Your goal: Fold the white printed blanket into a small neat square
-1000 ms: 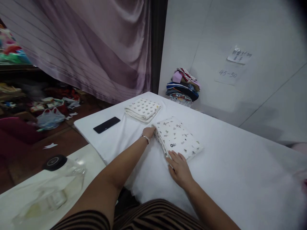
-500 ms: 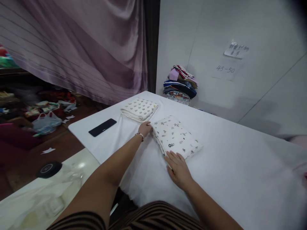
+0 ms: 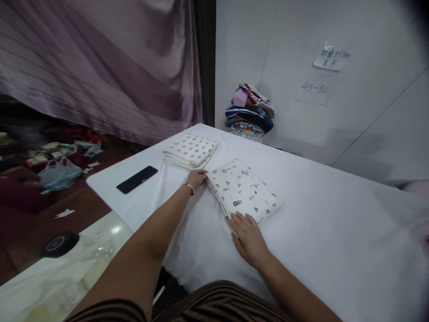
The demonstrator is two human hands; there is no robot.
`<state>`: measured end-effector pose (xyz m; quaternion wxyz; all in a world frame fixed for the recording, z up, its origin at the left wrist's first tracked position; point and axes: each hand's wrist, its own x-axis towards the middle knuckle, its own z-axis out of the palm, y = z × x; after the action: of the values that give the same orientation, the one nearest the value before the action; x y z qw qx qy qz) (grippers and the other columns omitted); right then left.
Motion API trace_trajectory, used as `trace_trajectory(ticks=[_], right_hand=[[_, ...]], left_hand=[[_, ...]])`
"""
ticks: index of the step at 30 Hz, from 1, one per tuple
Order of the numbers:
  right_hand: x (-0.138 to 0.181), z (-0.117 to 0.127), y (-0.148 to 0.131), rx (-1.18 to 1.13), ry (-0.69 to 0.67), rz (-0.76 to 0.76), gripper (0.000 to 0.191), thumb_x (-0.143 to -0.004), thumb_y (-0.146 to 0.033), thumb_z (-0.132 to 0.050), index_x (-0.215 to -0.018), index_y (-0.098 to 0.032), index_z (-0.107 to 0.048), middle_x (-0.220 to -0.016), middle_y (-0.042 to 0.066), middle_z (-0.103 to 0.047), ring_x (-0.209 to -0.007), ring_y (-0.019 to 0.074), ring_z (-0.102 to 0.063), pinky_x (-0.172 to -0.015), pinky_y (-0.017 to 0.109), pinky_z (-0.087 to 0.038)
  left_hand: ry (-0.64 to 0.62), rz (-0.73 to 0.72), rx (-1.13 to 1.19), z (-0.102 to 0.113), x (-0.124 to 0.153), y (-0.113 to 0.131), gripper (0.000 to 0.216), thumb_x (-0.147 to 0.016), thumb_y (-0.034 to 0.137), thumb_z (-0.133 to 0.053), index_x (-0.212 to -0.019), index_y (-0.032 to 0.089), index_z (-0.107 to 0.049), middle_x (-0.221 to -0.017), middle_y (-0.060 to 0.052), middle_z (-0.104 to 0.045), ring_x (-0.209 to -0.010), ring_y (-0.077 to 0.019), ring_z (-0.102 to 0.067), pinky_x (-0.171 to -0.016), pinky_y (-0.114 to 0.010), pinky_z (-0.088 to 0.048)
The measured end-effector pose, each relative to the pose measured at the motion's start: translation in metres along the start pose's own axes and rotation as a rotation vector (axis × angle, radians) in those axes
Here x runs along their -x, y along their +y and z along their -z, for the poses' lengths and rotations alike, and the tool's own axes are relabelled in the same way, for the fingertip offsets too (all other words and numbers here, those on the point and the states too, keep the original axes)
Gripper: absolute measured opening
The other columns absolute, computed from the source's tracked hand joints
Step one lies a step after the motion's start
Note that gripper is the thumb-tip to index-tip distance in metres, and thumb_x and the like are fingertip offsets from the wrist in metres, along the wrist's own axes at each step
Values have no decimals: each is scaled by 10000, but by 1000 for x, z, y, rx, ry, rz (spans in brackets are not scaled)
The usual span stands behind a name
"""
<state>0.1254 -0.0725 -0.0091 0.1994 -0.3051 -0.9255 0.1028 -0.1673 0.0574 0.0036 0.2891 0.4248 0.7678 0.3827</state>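
Observation:
A folded white cloth [image 3: 243, 185] printed with small plants and figures lies on the white-covered table [image 3: 321, 232] in front of me. At its far left corner, my left hand [image 3: 197, 178] has its fingers closed on the edge; the fingertips are partly hidden. My right hand [image 3: 247, 237] rests open on the near corner, fingers stretched out over the top layer. Just beyond my left hand sits a second folded cloth [image 3: 192, 150], cream with rows of small grey motifs.
A black phone [image 3: 137, 179] lies at the table's left. Behind the far edge, a stack of folded fabrics [image 3: 250, 112] stands against the wall with its paper signs [image 3: 315, 89]. To the lower left are a black round lid [image 3: 60, 243] and a plastic bag [image 3: 60, 173] on the floor.
The view has shifted slightly, moving most things a little left in the picture. Both hands stay at the same corners of the printed cloth, which looks unchanged.

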Motion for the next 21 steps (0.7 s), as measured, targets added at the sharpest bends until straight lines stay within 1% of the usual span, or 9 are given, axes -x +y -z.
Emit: trace_trajectory(ticks=[2,4,7,8,9,11,13,17,21], right_hand=[[0,0,-1,-10,4,-7,422,-851,-154,-417,-1261,-206,-502,-1358,61,-473,-1280,221,-371,-1059,458,-247],[0,0,-1,-20,15,-13,412,-853,-165,-429,-1253,-217,-510,-1359,58,-472,-1283,216,-368,-1063,453,-244],[0,-1,-2,-24,14,-23,398,-859,-179,-433,-1245,-231,-515,-1372,49,-458,-1291,216,-359,-1067,453,-239],[0,-1,-2,-22,7,-27,397,-861,-182,-430,-1246,-232,-514,-1378,47,-451,-1293,219,-355,-1069,457,-235],[0,-1,-3,-19,-3,-30,399,-863,-183,-427,-1250,-233,-510,-1383,45,-444,-1295,222,-351,-1070,462,-232],[0,0,-3,-13,-27,-31,410,-864,-180,-421,-1264,-233,-496,-1395,42,-429,-1305,227,-335,-1072,471,-228],[0,0,-3,-7,-47,-27,420,-865,-172,-415,-1274,-233,-485,-1406,44,-413,-1317,227,-315,-1075,475,-223],[0,2,-3,-1,-77,-24,423,-878,-169,-396,-1290,-225,-470,-1424,59,-384,-1330,231,-288,-1086,474,-199],[-2,6,-4,-17,-86,-36,396,-906,-205,-371,-1289,-218,-472,-1432,65,-371,-1339,221,-266,-1097,459,-170]], left_hand=[[-21,11,8,6,-1,5,285,-644,128,-571,-901,142,-694,-627,9,-640,-511,-85,-542,-521,-194,-461],[-17,4,4,10,1,15,280,-627,116,-583,-882,134,-697,-640,-11,-653,-589,-124,-597,-580,-230,-497],[49,-95,-10,4,16,35,335,-682,141,-555,-997,152,-670,-914,-62,-693,-913,-195,-622,-810,-307,-502],[75,-169,-29,-3,23,41,344,-722,163,-533,-1043,173,-653,-1042,-62,-670,-1034,-199,-580,-910,-326,-458],[90,-344,-124,-11,31,45,341,-772,208,-503,-1086,182,-633,-1144,-67,-632,-1114,-207,-536,-983,-354,-406],[33,-654,-364,-28,46,50,352,-825,323,-487,-1132,198,-604,-1272,-74,-554,-1225,-224,-444,-1070,-408,-296],[-19,-794,-592,-41,53,49,420,-832,418,-484,-1206,239,-551,-1383,-60,-447,-1320,-253,-316,-1104,-474,-188],[-89,-585,-824,-45,44,36,508,-868,468,-377,-1308,225,-453,-1437,-73,-367,-1342,-281,-265,-1087,-520,-165],[-130,-561,-862,-42,31,30,529,-868,479,-356,-1333,236,-420,-1450,-65,-345,-1336,-270,-275,-1084,-500,-173]])
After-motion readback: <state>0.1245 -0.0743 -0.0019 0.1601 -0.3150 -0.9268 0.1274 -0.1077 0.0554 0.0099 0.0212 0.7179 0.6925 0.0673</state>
